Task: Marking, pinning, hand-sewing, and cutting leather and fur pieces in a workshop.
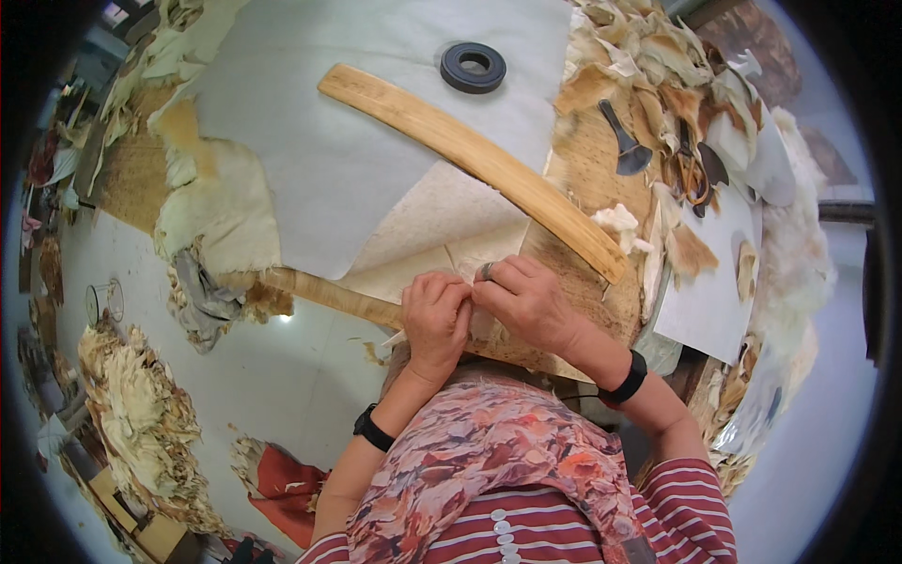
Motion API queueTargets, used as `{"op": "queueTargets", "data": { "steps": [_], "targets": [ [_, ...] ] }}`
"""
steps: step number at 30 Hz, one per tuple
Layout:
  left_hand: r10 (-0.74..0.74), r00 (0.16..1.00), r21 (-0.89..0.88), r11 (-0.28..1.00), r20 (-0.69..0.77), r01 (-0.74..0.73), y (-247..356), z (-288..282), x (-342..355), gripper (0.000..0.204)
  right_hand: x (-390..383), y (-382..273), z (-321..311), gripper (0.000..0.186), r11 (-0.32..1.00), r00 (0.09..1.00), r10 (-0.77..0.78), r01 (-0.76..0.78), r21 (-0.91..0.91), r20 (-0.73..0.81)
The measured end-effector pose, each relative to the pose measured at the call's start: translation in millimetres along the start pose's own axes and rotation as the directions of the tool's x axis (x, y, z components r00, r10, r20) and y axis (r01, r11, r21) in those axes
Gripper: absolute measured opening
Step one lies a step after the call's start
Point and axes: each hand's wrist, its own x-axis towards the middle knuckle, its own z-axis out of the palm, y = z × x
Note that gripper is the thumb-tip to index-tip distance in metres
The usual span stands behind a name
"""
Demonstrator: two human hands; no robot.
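Observation:
My left hand (434, 324) and my right hand (520, 299) meet at the near edge of the workbench, both with curled, closed fingers pinching thin cream material (489, 327); its exact shape is partly hidden by my hands. Just beyond them lies a large grey-white sheet (319, 169), with a corner showing a cream, speckled surface (413, 230). A long, slightly curved wooden slat (470, 155) rests diagonally across the sheet, and a black ring-shaped roll (454, 70) lies behind it. A narrow wooden edge (334, 296) runs leftward from my left hand.
Hide scraps (629, 47) pile along the right, beside a dark flat-bladed tool (622, 136), orange-handled scissors (695, 179) and a white board (705, 310). Cream hide pieces (216, 211) hang at the bench's left. A scrap heap (141, 423) and red cloth (282, 484) lie lower left.

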Motion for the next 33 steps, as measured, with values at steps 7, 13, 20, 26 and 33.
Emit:
{"op": "queueTargets", "data": {
  "steps": [7, 13, 20, 26, 33],
  "targets": [
    [0.005, 1.000, 0.004, 1.000, 0.008, -0.005, -1.1, -0.5, -1.0, 0.014, 17.6, 13.7, -27.5, 0.011, -0.179, 0.451, 0.771, -0.524, 0.833, 0.449],
    [0.003, 1.000, -0.005, 1.000, 0.005, -0.003, 1.1, -2.4, -0.4, 0.013, -8.6, 70.2, -54.2, 0.012, -0.257, 0.576, 0.711, -0.322, 0.911, 0.404],
    [-0.002, 1.000, -0.013, 1.000, -0.008, 0.002, 1.1, -2.6, 0.3, 0.013, 0.6, 55.2, -43.7, 0.010, 0.027, 0.642, 0.710, -0.435, 0.900, 0.290],
    [-0.002, 1.000, -0.011, 1.000, -0.003, 0.002, 0.9, -2.8, -0.6, 0.012, 16.3, 30.4, -39.1, 0.007, 0.493, 0.798, 0.477, -0.589, 0.640, 0.368],
    [0.009, 1.000, -0.020, 1.000, -0.024, -0.009, 0.0, -1.9, -0.2, 0.014, 7.7, 27.4, -10.6, 0.009, 0.835, 0.878, 0.347, -0.449, 0.317, 0.331]
  ]
}}
